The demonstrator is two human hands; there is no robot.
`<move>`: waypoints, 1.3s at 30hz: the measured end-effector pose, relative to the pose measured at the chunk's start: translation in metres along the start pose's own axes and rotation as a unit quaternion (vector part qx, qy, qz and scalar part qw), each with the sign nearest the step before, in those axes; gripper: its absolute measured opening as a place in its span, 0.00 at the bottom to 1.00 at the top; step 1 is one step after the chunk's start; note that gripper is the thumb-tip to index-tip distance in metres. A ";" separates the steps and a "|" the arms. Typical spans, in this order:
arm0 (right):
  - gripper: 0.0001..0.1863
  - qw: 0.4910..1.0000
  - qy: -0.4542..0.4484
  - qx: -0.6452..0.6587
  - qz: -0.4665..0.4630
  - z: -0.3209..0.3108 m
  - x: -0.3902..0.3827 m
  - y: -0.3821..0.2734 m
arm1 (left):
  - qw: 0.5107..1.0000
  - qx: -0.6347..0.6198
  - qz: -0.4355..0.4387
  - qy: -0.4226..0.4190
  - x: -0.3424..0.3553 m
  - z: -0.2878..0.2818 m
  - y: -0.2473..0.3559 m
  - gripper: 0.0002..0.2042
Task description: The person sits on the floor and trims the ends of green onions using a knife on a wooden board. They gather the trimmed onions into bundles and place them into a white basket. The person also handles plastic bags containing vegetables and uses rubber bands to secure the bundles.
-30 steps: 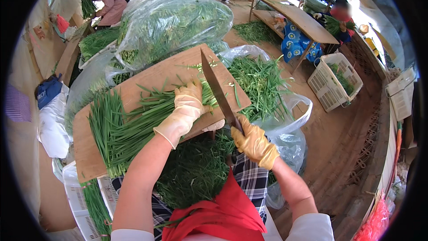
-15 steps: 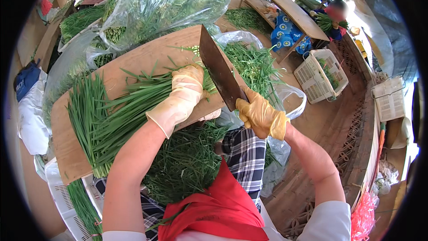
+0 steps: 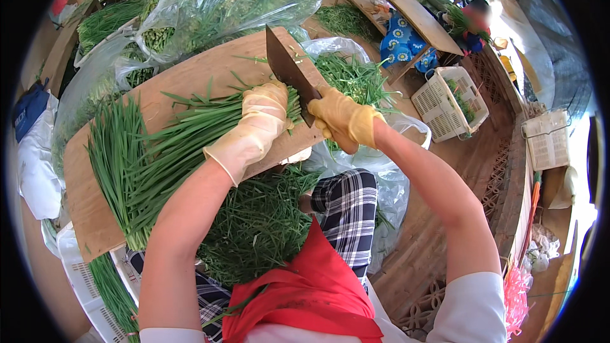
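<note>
My left hand (image 3: 264, 105), in a pale rubber glove, is closed over the cut end of a bunch of garlic chives (image 3: 184, 140) and presses it onto a wooden board (image 3: 210, 67). The long green leaves fan out toward the board's left end, beside a second pile of chives (image 3: 114, 152). In my yellow-gloved right hand (image 3: 343, 117) is the handle of a cleaver (image 3: 289, 67). Its broad dark blade stands on edge at the board's right end, close beside my left hand and the chive ends. The blade's lower edge is partly hidden.
Trimmings lie in a plastic bag (image 3: 400, 133) right of the board, and more greens (image 3: 254, 228) heap below it. A large clear bag of chives (image 3: 235, 0) stands beyond. At the right is a white crate (image 3: 448, 105); a person (image 3: 473, 25) works near a far table (image 3: 410, 9).
My right hand has brought the cleaver up and to the left, closer to my left hand and the chive ends. My left hand keeps its hold. The whole view has shifted slightly.
</note>
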State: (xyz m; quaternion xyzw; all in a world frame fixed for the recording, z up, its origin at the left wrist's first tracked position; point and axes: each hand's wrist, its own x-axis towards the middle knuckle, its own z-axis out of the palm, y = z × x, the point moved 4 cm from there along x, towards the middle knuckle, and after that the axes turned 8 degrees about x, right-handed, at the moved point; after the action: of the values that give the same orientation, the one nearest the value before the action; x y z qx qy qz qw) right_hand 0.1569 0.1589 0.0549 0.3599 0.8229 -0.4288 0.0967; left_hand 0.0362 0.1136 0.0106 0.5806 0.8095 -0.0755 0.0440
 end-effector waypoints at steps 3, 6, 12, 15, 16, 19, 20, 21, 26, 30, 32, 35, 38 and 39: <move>0.15 0.875 0.048 -0.435 -0.208 0.007 0.006 0.000 | 0.998 -0.063 0.000 0.006 0.002 0.005 -0.002 0.37; 0.15 0.920 0.124 -0.323 -0.186 0.018 -0.001 -0.012 | 0.996 -0.070 0.001 0.050 0.003 0.011 -0.009 0.37; 0.23 0.915 0.062 -0.380 -0.116 0.017 0.030 0.014 | 0.993 -0.032 0.095 0.062 -0.010 0.006 -0.012 0.41; 0.16 0.958 0.219 -0.184 -0.011 -0.012 0.026 0.004 | 0.981 0.003 0.181 0.076 -0.034 0.010 -0.036 0.46; 0.19 0.931 0.292 -0.213 -0.051 -0.016 0.041 0.032 | 0.976 -0.001 0.195 0.097 -0.041 0.011 -0.037 0.48; 0.25 0.917 0.265 -0.293 -0.057 -0.016 0.049 0.038 | 0.980 0.013 0.165 0.115 -0.052 0.019 -0.042 0.54; 0.27 0.907 0.274 -0.310 -0.083 -0.008 0.055 0.040 | 0.983 0.022 0.145 0.115 -0.053 0.020 -0.042 0.56; 0.29 0.895 0.283 -0.328 -0.104 0.000 0.058 0.044 | 0.985 0.024 0.127 0.113 -0.055 0.018 -0.040 0.58; 0.36 0.933 0.211 -0.289 -0.045 0.006 0.056 0.039 | 0.993 0.030 0.054 0.103 -0.072 0.015 -0.045 0.63; 0.29 0.940 0.202 -0.267 -0.062 -0.007 0.034 0.014 | 0.992 -0.002 0.022 0.128 -0.102 0.010 -0.056 0.60; 0.31 0.922 0.269 -0.254 -0.115 -0.017 0.045 -0.001 | 0.972 -0.035 0.039 0.231 -0.136 0.004 -0.051 0.53; 0.37 0.951 0.174 -0.106 -0.233 -0.024 0.080 -0.034 | 0.909 -0.278 0.110 0.290 -0.195 0.020 -0.018 0.37; 0.44 0.974 0.039 0.084 -0.205 0.009 0.102 -0.079 | 0.518 -0.845 -0.108 -0.074 -0.222 0.128 0.028 0.33; 0.46 0.975 -0.003 0.115 -0.191 0.017 0.107 -0.087 | 0.482 -0.860 -0.136 -0.103 -0.224 0.132 0.023 0.34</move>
State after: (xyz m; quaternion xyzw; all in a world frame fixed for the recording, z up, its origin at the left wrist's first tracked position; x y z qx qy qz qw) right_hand 0.0180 0.1682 0.0499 0.2037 0.8211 -0.5325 -0.0268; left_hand 0.1277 -0.1113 -0.0854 0.1240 0.5291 0.5939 0.5933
